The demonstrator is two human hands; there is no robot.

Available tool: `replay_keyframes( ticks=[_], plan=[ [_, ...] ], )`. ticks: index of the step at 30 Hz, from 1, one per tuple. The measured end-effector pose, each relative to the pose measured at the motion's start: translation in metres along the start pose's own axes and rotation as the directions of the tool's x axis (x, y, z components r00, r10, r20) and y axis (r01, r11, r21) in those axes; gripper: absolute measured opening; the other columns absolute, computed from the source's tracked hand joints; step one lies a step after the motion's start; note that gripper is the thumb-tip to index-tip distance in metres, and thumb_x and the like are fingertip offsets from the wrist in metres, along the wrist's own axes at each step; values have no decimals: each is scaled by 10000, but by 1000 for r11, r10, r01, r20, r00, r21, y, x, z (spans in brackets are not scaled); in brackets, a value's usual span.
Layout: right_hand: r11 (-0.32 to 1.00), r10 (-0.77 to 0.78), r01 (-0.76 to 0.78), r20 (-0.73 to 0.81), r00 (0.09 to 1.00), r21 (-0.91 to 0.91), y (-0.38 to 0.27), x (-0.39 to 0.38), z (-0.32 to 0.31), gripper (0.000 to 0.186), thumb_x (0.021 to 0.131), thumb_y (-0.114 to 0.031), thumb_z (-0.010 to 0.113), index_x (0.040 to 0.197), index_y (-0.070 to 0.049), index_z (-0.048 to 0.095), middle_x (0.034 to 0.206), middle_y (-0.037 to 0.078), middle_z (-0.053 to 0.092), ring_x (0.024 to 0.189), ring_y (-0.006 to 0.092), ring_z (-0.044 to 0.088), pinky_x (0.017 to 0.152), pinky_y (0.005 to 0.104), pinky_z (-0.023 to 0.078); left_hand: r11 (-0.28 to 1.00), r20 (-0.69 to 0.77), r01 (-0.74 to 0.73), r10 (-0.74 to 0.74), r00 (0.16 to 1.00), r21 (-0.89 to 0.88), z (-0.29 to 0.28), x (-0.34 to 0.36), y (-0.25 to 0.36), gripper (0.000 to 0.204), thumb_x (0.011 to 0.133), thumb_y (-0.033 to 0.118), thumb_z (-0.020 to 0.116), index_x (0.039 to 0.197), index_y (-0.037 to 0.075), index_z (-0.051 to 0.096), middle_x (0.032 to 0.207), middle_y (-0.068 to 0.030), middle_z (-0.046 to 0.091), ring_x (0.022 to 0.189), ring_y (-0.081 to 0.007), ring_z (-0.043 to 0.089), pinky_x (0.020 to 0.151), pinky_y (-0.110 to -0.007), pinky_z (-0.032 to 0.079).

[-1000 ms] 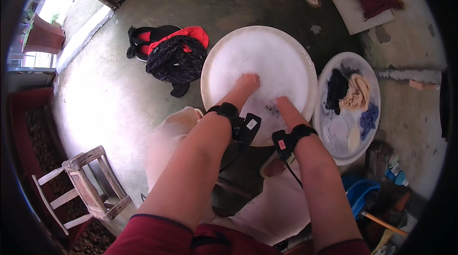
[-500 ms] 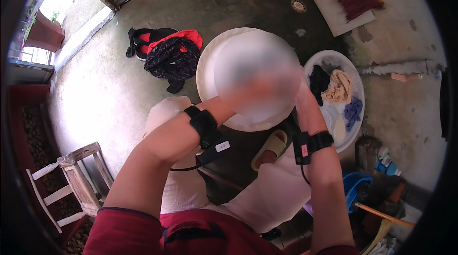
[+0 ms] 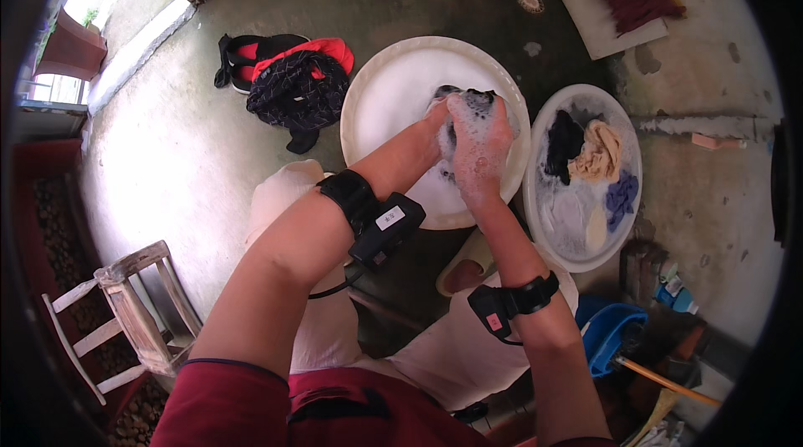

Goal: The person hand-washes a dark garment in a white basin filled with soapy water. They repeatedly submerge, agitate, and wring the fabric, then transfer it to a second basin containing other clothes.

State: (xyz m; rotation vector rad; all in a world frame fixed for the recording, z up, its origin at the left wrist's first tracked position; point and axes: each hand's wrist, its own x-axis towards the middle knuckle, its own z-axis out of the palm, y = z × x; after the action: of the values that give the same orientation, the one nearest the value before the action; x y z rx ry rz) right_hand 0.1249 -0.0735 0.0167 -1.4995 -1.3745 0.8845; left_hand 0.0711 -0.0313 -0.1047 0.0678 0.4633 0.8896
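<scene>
"White foam (image 3: 389, 96) fills the tub (image 3: 348, 112) in the head view. What has just changed?"

"A second ago both hands were sunk in the suds. Now the left hand (image 3: 435, 125) and right hand (image 3: 485, 146) are up at the surface, close together, with a dark cloth (image 3: 479, 99) bunched between them."

"And the fingers (image 3: 501, 118)?"

"Curled in and clamped on the dark cloth, on both hands, as far as I can see; the tips are hidden. Lather coats the back of the right hand."

"What does that mean for the work?"

"The cloth has been brought up out of the suds, and I'd judge it's well placed for two-handed handling. How much of it remains under the foam, I can't tell."

"What else is around?"

"Right of the fingers, past the tub's rim, a basin (image 3: 532, 196) holds black cloth (image 3: 564, 146), tan cloth (image 3: 598, 153) and blue cloth (image 3: 621, 199). Left of them, apart on the floor (image 3: 209, 146), lie clothes (image 3: 299, 96). A drain (image 3: 530, 0) is beyond them to the right; a stool (image 3: 134, 321) stands well behind to the left, a blue bucket (image 3: 615, 338) behind to the right."

"Anything in the way?"

"Little, I think. The basin sits just beside the tub, so room is tight on that side. Behind the fingers, the left wrist's box (image 3: 386, 231) is near the tub's rim and might get wet."
</scene>
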Motion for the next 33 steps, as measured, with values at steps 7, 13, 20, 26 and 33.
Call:
replay_keyframes(
  ticks=[7, 13, 20, 26, 33],
  plan=[
    [866, -27, 31, 14, 1000, -499, 72, 42, -18, 339, 870, -320, 547, 940, 4, 618, 856, 187, 658, 780, 308, 633, 745, 382, 469, 989, -581, 19, 71, 811, 147, 19, 4, -19, 226, 824, 180, 486, 978, 50, 587, 960, -112, 588, 907, -243, 562, 782, -414, 484],
    [953, 239, -236, 8, 971, 191, 113, 69, -38, 465, 785, -365, 683, 996, 36, 579, 891, 130, 642, 797, 191, 598, 739, 305, 471, 996, -628, -1, 54, 776, 84, 51, -18, 10, 334, 835, 241, 491, 1115, 60, 509, 1173, -145, 508, 1085, -335, 503, 824, -618, 412],
    [810, 27, 50, 122, 992, -584, 102, 51, -11, 873, 626, -499, 753, 1250, 13, 422, 1229, 194, 477, 1126, 330, 474, 960, 414, 369, 968, -754, 227, -70, 653, 106, 39, -25, 22, 530, 870, 492, 370, 1234, 119, 463, 1396, -151, 344, 1265, -448, 295, 994, -666, 155],
    [540, 322, 34, 244, 915, -841, 177, 19, 21, 861, 698, -235, 719, 1399, -297, 221, 1389, 157, 269, 1229, 384, 359, 959, 475, 375, 961, -776, 214, 2, 631, 176, 1, -32, -10, 579, 875, 521, 408, 1357, 215, 311, 1461, -91, 244, 1288, -408, 278, 973, -681, 155],
    [549, 374, -20, 225, 900, -836, 219, 35, 17, 409, 779, -103, 547, 1186, -68, 515, 1137, 216, 553, 1097, 367, 513, 913, 420, 427, 964, -766, 196, 13, 642, 180, 1, -35, -4, 717, 887, 471, 453, 1440, 147, 131, 1450, -88, 274, 1302, -320, 274, 969, -581, 292]
  ],
)
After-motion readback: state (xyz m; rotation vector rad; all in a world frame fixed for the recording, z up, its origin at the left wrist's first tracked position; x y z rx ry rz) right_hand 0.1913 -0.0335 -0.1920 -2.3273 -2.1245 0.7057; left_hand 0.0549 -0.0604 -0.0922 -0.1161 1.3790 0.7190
